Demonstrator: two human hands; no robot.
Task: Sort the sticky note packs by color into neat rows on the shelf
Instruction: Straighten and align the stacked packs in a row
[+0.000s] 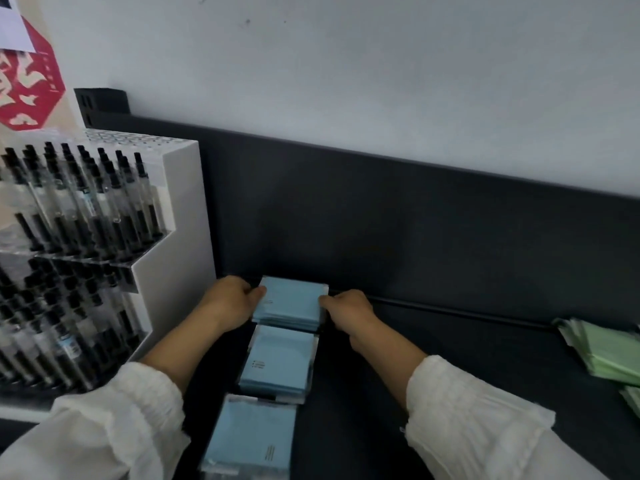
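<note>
Wall: pale grey painted wall (346, 81) is filling the top of the view, from 10 to 2 o'clock.
Shelf: dark matte shelf (450, 375) with a raised dark back panel is running below the wall.
Far stack: far stack of pale blue square sticky note packs (294, 303) is sitting just below the view's centre, at the 12 o'clock end of a blue row, close to the back panel.
Left hand: left hand (230, 299) is gripping the far stack's 9 o'clock edge, fingers curled.
Right hand: right hand (348, 311) is gripping its 3 o'clock edge, fingers curled.
Middle stack: middle blue stack (277, 358) is lying just at 6 o'clock of the far stack.
Near stack: near blue stack (252, 438) is ending the row at the bottom edge.
Green packs: untidy pile of pale green packs (609, 351) is lying at 3 o'clock, well apart from the blue row.
Pen rack: white stepped display rack (180, 220) of black-capped pens (69, 202) is standing at 9 o'clock, just beside the left hand.
Sleeves: white crinkled sleeves (467, 420) are covering both forearms.
</note>
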